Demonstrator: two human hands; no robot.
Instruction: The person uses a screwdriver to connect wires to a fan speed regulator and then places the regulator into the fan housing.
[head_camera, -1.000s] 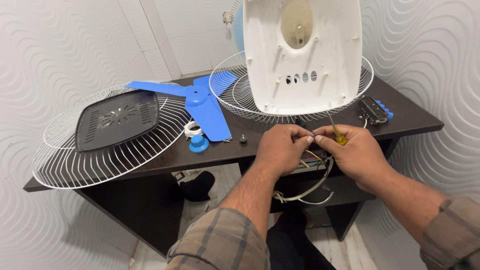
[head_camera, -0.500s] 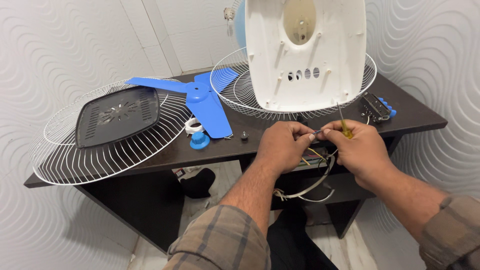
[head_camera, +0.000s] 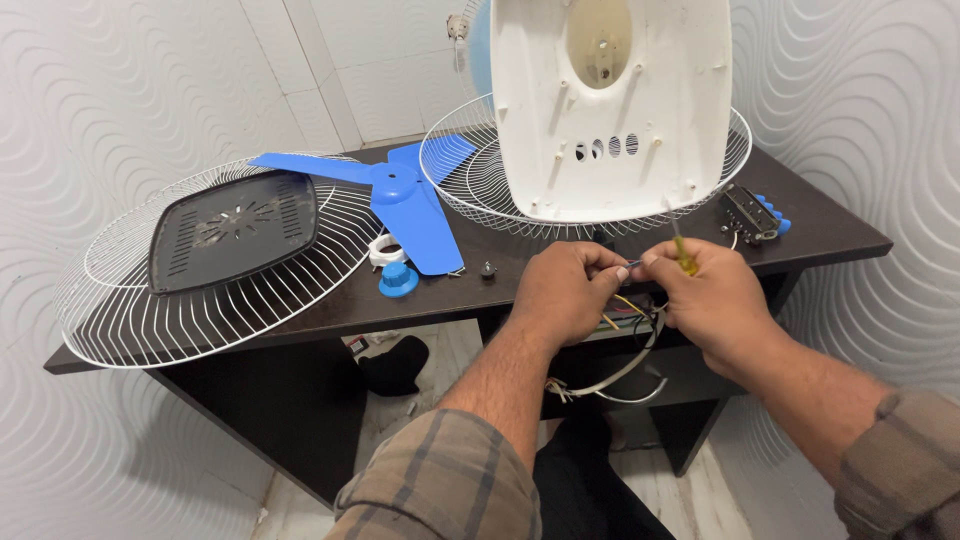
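**Thin wires pinched between two hands at the table edge**

Dark brown wood forms the table (head_camera: 300, 315), and both hands work just in front of its near edge. The left hand (head_camera: 565, 290) is closed, its fingertips pinching a thin wire end (head_camera: 632, 264). The right hand (head_camera: 715, 300) is closed too, gripping a small screwdriver with a yellow handle (head_camera: 682, 255) while its fingertips meet the same wire end. Below the hands a bundle of coloured wires and a white cable (head_camera: 615, 370) hangs down under the table edge.

Just behind the hands stands a white plastic fan housing (head_camera: 610, 110), upright on a round white wire fan guard (head_camera: 470, 185). To the left lie a blue three-bladed plastic fan blade (head_camera: 405, 200), a small blue plastic cap (head_camera: 398, 280) and a second white wire guard (head_camera: 120, 320) bearing a black vented plastic cover (head_camera: 235, 230). A black switch block with blue buttons (head_camera: 752, 213) lies at the right.
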